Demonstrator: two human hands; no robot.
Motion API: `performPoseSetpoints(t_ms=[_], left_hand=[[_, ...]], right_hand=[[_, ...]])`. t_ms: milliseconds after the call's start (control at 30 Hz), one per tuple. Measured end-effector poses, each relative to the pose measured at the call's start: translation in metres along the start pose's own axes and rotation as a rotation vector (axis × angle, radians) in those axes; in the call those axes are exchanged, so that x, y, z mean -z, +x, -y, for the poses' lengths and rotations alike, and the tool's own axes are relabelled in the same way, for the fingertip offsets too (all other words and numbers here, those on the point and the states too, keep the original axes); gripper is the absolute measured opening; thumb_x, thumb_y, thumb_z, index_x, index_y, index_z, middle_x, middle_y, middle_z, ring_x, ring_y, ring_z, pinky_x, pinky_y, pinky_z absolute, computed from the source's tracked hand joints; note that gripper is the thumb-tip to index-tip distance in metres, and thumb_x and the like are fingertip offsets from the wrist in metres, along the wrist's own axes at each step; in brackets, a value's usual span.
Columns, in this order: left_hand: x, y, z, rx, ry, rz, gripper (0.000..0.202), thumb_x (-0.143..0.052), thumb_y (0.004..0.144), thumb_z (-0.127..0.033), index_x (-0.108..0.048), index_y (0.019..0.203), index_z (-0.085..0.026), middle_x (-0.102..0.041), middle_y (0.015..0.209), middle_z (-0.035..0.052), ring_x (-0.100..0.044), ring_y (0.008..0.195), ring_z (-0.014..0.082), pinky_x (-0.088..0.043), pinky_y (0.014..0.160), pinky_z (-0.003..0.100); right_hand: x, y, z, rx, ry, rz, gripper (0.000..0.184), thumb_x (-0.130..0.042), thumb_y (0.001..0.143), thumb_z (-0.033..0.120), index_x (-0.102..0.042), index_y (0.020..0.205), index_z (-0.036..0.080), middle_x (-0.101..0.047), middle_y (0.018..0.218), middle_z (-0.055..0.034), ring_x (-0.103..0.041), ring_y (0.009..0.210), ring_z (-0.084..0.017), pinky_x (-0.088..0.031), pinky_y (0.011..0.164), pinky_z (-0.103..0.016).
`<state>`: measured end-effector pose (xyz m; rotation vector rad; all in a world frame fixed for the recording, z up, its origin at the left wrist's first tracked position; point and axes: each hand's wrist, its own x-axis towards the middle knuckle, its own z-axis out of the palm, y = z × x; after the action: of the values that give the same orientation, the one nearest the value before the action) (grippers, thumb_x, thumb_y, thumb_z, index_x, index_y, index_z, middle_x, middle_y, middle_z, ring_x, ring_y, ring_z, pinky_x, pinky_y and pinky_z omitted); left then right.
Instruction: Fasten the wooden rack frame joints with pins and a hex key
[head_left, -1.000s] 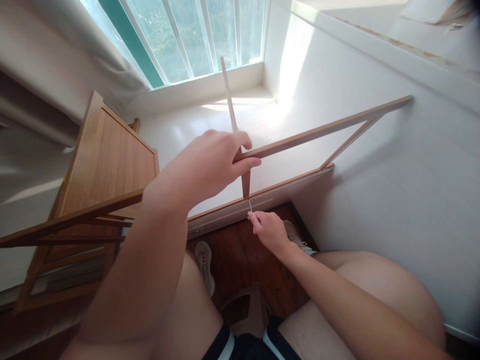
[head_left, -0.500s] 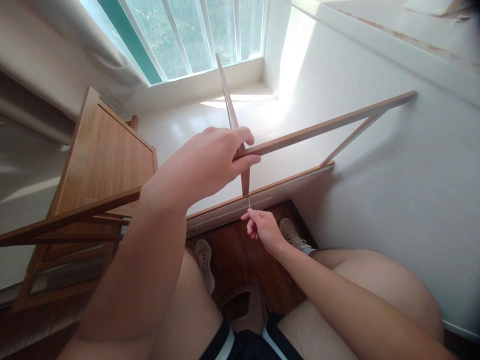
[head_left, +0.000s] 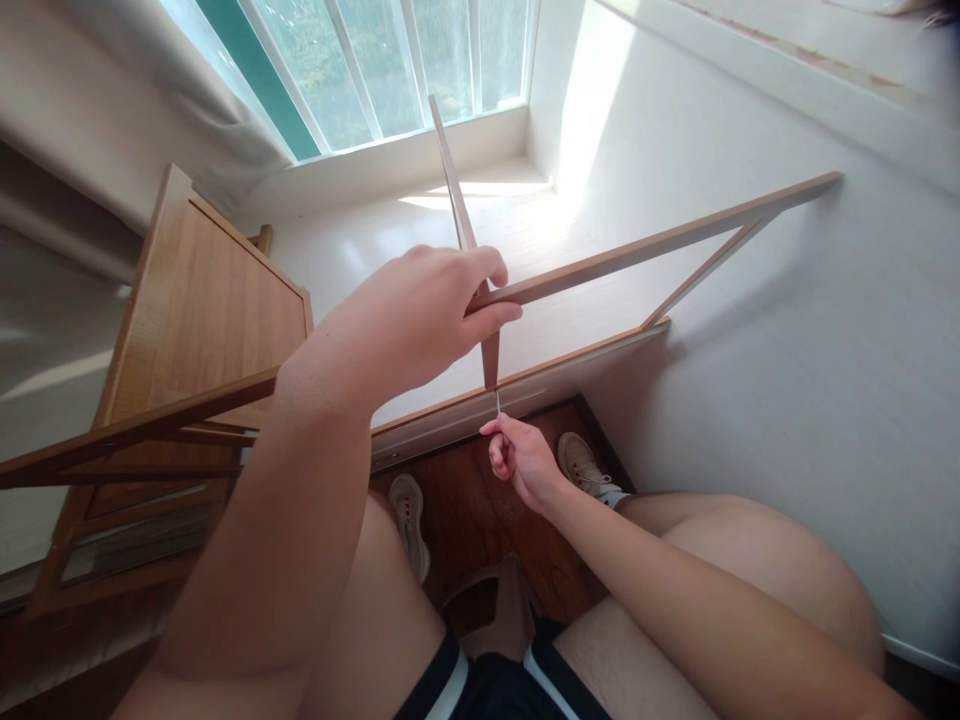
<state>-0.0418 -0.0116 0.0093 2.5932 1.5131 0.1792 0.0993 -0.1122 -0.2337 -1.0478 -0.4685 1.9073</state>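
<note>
Left hand [head_left: 405,325] on the frame [head_left: 660,243], right hand [head_left: 529,468] on the rod [head_left: 498,402]

The wooden frame stands over a white ledge [head_left: 337,270], its lower rail [head_left: 585,357] running along the front edge and its long bar reaching toward the wall [head_left: 750,400]. The person's left hand is closed around the bar where it crosses a tilted post [head_left: 490,358], thumb below and forefinger above; the other fingers are hidden. The right hand, lower down, pinches the thin rod between thumb and forefinger, the remaining fingers loosely curled. The rod's upper end meets the foot of the post; whether it enters the wood cannot be told. A wooden panel [head_left: 217,310] leans on the left, near a curtain [head_left: 112,110]. Beyond the ledge is a sunlit window [head_left: 375,75].
</note>
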Motion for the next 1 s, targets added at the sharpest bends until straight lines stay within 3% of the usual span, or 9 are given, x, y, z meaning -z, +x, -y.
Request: performPoseSetpoints(t_ms=[167,333,433,567,733,1000], left_hand=[[0.0,0.0,0.0,0.002,0.004,-0.001,0.036,-0.046,0.098,-0.05,-0.068,0.117,-0.027,-0.073,0.088,0.0027,-0.064,0.081,0.0227,-0.043,0.075,0.034],[0.0,0.0,0.001,0.003,0.001,-0.001,0.036,-0.046,0.099,-0.052,-0.067,0.114,-0.027,-0.072,0.088,0.0026,-0.064,0.083,0.0234,-0.044,0.076,0.035],[0.0,0.0,0.0,0.001,0.004,-0.005,0.034,-0.047,0.099,-0.051,-0.067,0.113,-0.028,-0.072,0.087,0.0019,-0.065,0.084,0.0242,-0.044,0.078,0.036],[0.0,-0.001,0.0,0.014,0.002,0.009,0.037,-0.047,0.098,-0.052,-0.067,0.115,-0.026,-0.072,0.087,0.0027,-0.064,0.084,0.0239,-0.044,0.078,0.036],[0.0,0.0,0.0,0.013,0.004,0.002,0.037,-0.046,0.098,-0.052,-0.067,0.113,-0.026,-0.071,0.087,0.0032,-0.063,0.083,0.0235,-0.044,0.078,0.036],[0.001,-0.001,0.0,0.019,0.007,0.012,0.037,-0.046,0.099,-0.052,-0.067,0.115,-0.027,-0.071,0.087,0.0029,-0.062,0.083,0.0234,-0.043,0.078,0.035]], right_hand=[[0.0,0.0,0.0,0.003,0.012,0.009,0.04,-0.07,0.086,0.056,-0.07,0.085,0.016,-0.054,0.048,0.0051,-0.039,0.038,-0.007,-0.026,0.037,-0.019],[-0.001,-0.003,-0.005,0.052,-0.122,-0.038,0.039,-0.066,0.088,0.055,-0.067,0.079,0.017,-0.054,0.047,0.0047,-0.037,0.038,-0.007,-0.024,0.037,-0.019],[-0.003,-0.009,-0.009,0.084,-0.302,-0.034,0.042,-0.059,0.092,0.055,-0.066,0.075,0.017,-0.053,0.046,0.0041,-0.039,0.039,-0.008,-0.026,0.04,-0.021],[-0.003,-0.015,-0.004,0.254,-0.642,-0.063,0.044,-0.052,0.097,0.051,-0.059,0.067,0.019,-0.05,0.047,0.0041,-0.043,0.045,-0.01,-0.032,0.051,-0.024],[0.002,-0.011,0.015,0.433,-1.073,-0.156,0.046,-0.05,0.099,0.044,-0.042,0.06,0.021,-0.039,0.053,0.0046,-0.036,0.053,-0.011,-0.026,0.058,-0.027],[0.008,-0.004,0.033,0.438,-1.433,-0.241,0.043,-0.045,0.102,0.04,-0.048,0.064,0.02,-0.051,0.057,0.0016,-0.036,0.055,-0.013,-0.017,0.06,-0.031]])
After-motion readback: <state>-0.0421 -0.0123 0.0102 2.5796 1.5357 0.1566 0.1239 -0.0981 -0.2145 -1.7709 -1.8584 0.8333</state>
